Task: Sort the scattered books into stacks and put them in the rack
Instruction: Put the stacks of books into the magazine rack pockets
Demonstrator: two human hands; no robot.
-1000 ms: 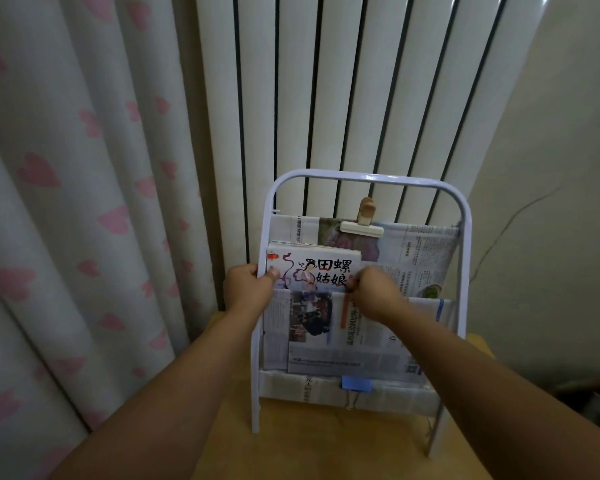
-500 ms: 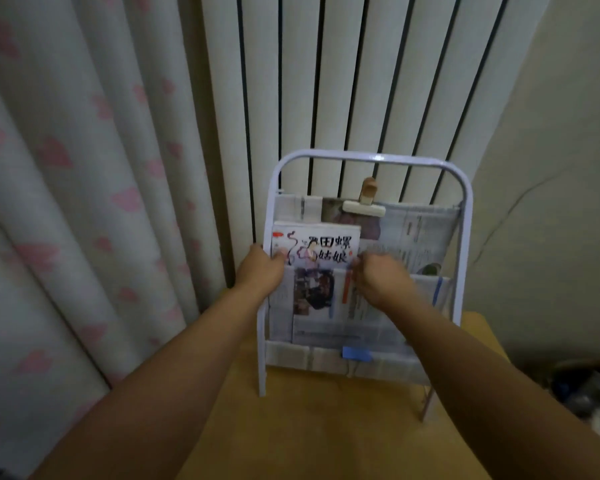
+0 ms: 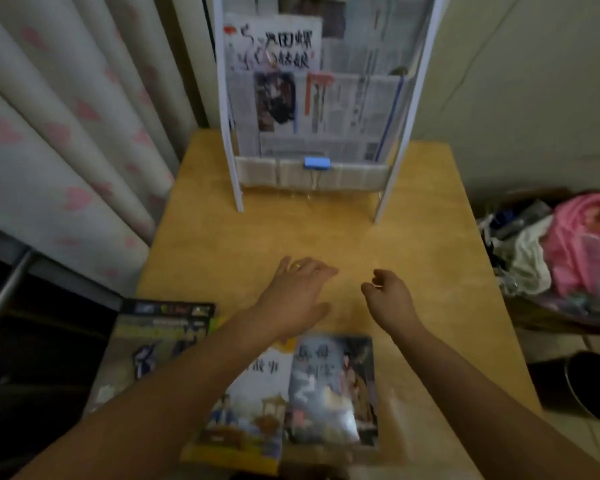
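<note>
— The hands?
— Left hand (image 3: 297, 299) spread flat, right hand (image 3: 390, 297) loosely curled; both hold nothing above mid-tabletop (image 3: 430, 237).
— The books?
— One book (image 3: 272, 43) stands in the rack (image 3: 229, 133) at the far edge; two books (image 3: 329, 389) lie at the near edge, another (image 3: 146, 344) at the left edge.

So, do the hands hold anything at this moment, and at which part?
Nothing is held. The left hand and the right hand are both empty above the table, fingers loose, with no grip on any book.
</note>
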